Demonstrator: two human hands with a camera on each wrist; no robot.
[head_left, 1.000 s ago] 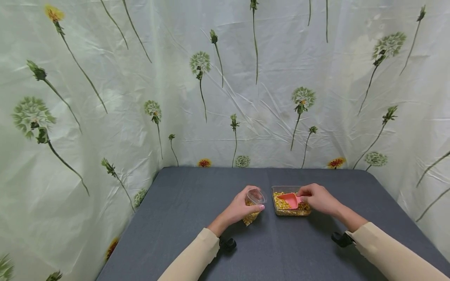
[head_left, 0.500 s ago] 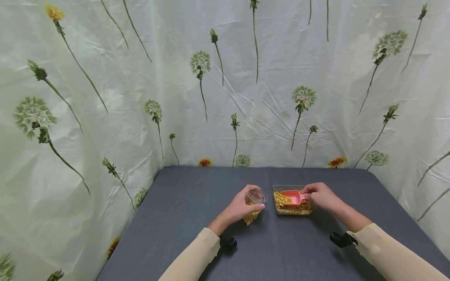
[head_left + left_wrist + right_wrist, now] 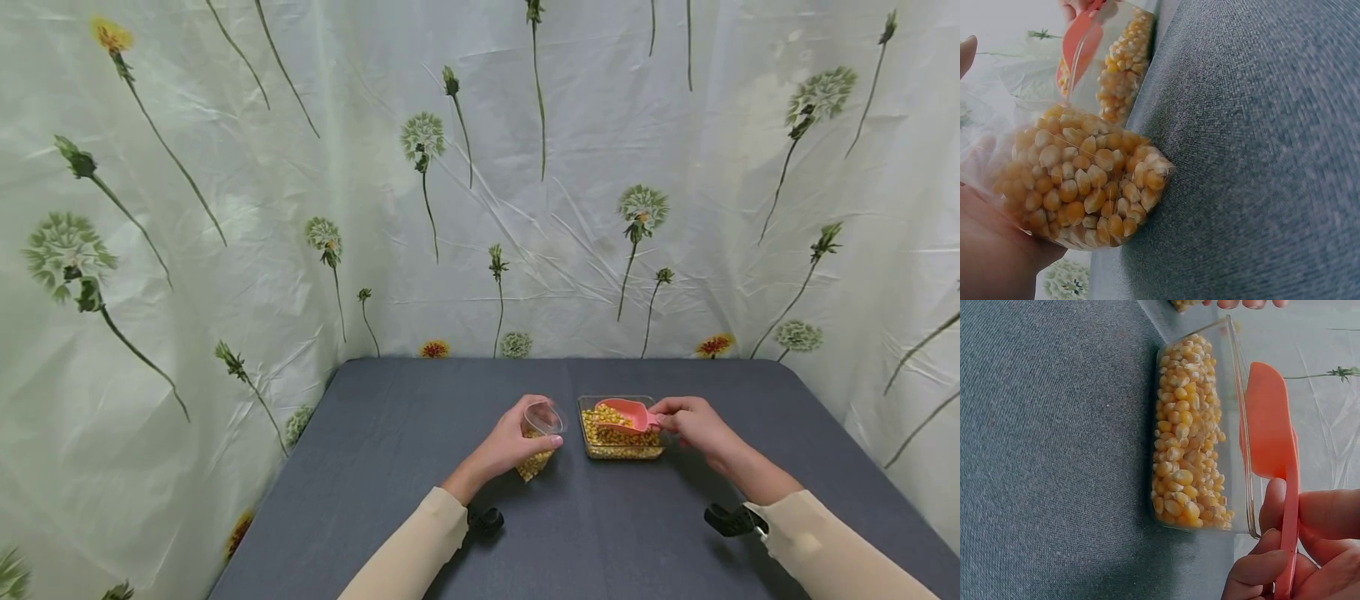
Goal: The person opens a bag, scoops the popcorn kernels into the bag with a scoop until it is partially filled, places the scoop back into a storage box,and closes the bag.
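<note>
My left hand (image 3: 504, 443) grips a clear plastic bag (image 3: 1079, 178) by its upper part. Corn kernels fill the bag's lower part, and its rounded mouth gapes upward. To its right stands a clear rectangular container (image 3: 622, 452) of corn kernels (image 3: 1185, 437). By its handle, my right hand (image 3: 696, 427) holds a coral-pink scoop (image 3: 636, 414), with fingers and thumb pinching it. Yellow kernels heap in the scoop's bowl in the head view. In the right wrist view the scoop (image 3: 1269, 419) is at the container's rim level, above the kernels.
Dark grey cloth covers the table (image 3: 420, 417). A pale curtain (image 3: 480, 208) printed with dandelions hangs behind it and along the left. Black straps with camera mounts (image 3: 487, 522) sit at both wrists.
The scoop has come up out of the corn with kernels in its bowl, my right hand shifting slightly right. The left hand and bag stay in place.
</note>
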